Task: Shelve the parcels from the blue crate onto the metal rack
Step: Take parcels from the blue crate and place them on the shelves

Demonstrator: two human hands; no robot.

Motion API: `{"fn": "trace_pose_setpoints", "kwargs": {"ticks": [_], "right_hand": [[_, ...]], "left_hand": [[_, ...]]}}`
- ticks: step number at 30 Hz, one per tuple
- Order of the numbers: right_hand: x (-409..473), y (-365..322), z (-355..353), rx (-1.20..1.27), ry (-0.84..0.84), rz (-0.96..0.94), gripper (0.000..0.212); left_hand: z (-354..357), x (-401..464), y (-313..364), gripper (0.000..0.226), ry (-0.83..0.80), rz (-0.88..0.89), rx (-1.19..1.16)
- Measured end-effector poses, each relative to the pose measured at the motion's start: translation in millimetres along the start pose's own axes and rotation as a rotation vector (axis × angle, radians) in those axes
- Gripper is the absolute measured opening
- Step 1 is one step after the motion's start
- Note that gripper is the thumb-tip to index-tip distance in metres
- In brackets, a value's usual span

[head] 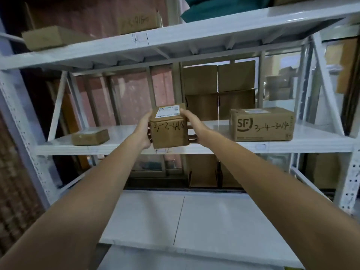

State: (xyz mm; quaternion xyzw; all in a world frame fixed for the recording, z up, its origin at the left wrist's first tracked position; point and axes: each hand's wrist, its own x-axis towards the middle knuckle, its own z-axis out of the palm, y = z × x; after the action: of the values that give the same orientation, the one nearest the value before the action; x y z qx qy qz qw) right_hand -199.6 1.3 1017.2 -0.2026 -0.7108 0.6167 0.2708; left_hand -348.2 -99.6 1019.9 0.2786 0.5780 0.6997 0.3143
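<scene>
Cardboard, brown and taped, makes up the parcel (169, 128) that both hands carry at the front lip of the rack's (194, 148) middle shelf. The left hand (143, 131) clasps its left side and the right hand (191, 124) its right side, thumbs over the top edges and fingers curled under the base, so the parcel is squeezed between 2 palms. That grip probably serves to bear the weight from below while leaving the handwritten face turned toward the person.

The parcel sits between the flat box (90, 137) to its left and the SF box (262, 124) to its right, well apart from each. Its bottom edge overlaps the shelf lip, but I cannot tell whether it rests there or hangs just above. The SF box shows its own scrawled code outward at the front of the shelf, which suggests parcels are set down with codes readable from the aisle.

The parcel stands upright and nearly cubic (no clear long axis; if anything, its depth runs back into the rack). Its printed label (167, 112) lies on the top face, and the marked face points out of the rack, tilted very slightly.

The blue crate is not in view.
</scene>
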Motion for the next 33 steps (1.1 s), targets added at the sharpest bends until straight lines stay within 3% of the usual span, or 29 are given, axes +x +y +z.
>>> {"fn": "trace_pose_setpoints", "kwargs": {"ticks": [4, 9, 17, 22, 26, 30, 33], "right_hand": [[53, 1, 13, -0.021, 0.004, -0.035, 0.036], [99, 20, 38, 0.011, 0.101, -0.026, 0.025], [137, 50, 63, -0.029, 0.257, 0.035, 0.044], [141, 56, 72, -0.081, 0.319, 0.095, 0.049], [137, 58, 74, -0.096, 0.329, 0.014, 0.052], [117, 71, 70, -0.123, 0.537, -0.015, 0.071], [95, 91, 63, -0.166, 0.637, -0.050, 0.064]], "left_hand": [[-17, 48, 6, 0.052, 0.057, 0.036, 0.036], [-38, 98, -3, 0.055, -0.019, 0.001, 0.061], [-70, 153, -23, 0.058, -0.203, -0.083, 0.021], [-77, 160, -37, 0.065, -0.268, -0.039, 0.086], [-84, 158, -41, 0.063, -0.308, -0.002, -0.005], [-95, 142, -50, 0.049, -0.109, 0.112, -0.015], [-103, 133, -74, 0.036, 0.241, 0.212, -0.032]]}}
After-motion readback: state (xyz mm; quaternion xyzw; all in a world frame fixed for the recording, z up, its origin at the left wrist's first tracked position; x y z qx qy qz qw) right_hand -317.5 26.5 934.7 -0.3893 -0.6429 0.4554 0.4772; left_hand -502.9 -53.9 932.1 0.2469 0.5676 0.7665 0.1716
